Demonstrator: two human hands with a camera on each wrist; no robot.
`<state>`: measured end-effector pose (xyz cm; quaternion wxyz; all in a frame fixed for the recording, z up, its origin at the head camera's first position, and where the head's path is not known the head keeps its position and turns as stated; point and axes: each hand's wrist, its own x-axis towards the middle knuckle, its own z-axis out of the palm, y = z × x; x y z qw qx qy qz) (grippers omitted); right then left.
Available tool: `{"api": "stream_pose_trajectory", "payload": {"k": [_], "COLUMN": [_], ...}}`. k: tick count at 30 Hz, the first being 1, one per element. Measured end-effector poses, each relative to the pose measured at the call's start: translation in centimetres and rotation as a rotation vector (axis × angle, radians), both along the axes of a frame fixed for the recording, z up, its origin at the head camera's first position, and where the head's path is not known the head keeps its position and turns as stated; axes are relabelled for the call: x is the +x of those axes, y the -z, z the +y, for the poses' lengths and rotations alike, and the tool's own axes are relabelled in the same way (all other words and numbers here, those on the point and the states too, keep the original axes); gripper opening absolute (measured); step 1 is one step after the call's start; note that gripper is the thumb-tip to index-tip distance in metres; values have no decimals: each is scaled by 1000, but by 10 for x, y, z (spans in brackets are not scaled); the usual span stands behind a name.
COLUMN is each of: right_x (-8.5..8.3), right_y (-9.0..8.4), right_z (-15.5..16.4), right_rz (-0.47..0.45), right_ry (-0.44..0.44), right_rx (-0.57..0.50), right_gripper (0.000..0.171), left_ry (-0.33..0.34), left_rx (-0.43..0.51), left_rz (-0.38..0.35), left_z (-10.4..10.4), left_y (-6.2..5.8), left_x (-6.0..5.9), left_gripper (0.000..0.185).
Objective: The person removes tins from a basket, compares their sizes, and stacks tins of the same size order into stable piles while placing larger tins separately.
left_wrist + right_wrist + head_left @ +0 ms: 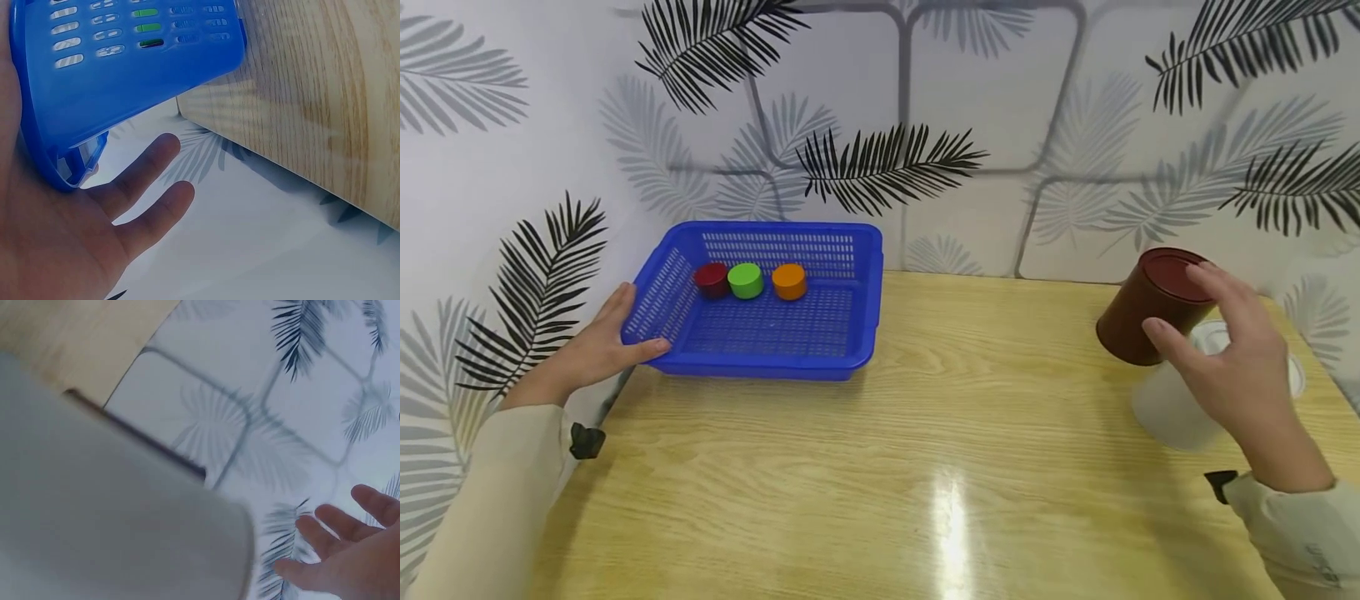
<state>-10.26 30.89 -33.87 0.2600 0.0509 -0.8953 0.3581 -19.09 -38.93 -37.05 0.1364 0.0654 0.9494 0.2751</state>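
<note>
A blue plastic basket [857,333] stands on the left of the table. Inside it, by the back wall, sit a dark red round piece [712,281], a green one [746,281] and an orange one [789,282]. My left hand [606,337] rests against the basket's left rim, thumb at the front corner; in the left wrist view its visible fingers [159,212] stretch out straight. At the right, my right hand [1243,358], fingers spread, is in front of a brown canister [1138,321] and a whitish cylinder [1176,408]. Whether it touches either one cannot be told.
A white round rim [1297,377] shows partly behind my right hand. The wood-grain table [955,425] meets a leaf-patterned wall covering [970,225] at the back and left. In the right wrist view, the whitish cylinder [119,500] fills the near left.
</note>
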Motion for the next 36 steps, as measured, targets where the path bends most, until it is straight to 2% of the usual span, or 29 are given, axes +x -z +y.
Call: {"api": "stream_pose_trajectory", "payload": {"k": [10, 14, 17, 25, 30, 36], "right_x": [-35, -46, -57, -91, -115, -134], "right_y": [-1, -3, -5, -15, -21, -28], "right_z": [-52, -68, -83, -130, -163, -206], "right_rz": [13, -81, -113, -118, -170, -220], "right_ry": [-232, -269, -308, -440, -483, -516], "right_rx": [42, -9, -55, -85, -93, -119], "right_gripper": [64, 63, 63, 61, 60, 61], "left_ry": [-5, -9, -14, -13, -22, -36], "left_rx": [-17, -6, -10, -29, -28, 6], "left_rz": [-2, -9, -17, -5, -7, -6], "left_z": [-1, 0, 1, -3, -3, -4], "left_y": [3, 3, 3, 0, 0, 1], "left_x": [-5, -4, -3, -3, -3, -2], "left_gripper": [116, 117, 118, 117, 117, 117]}}
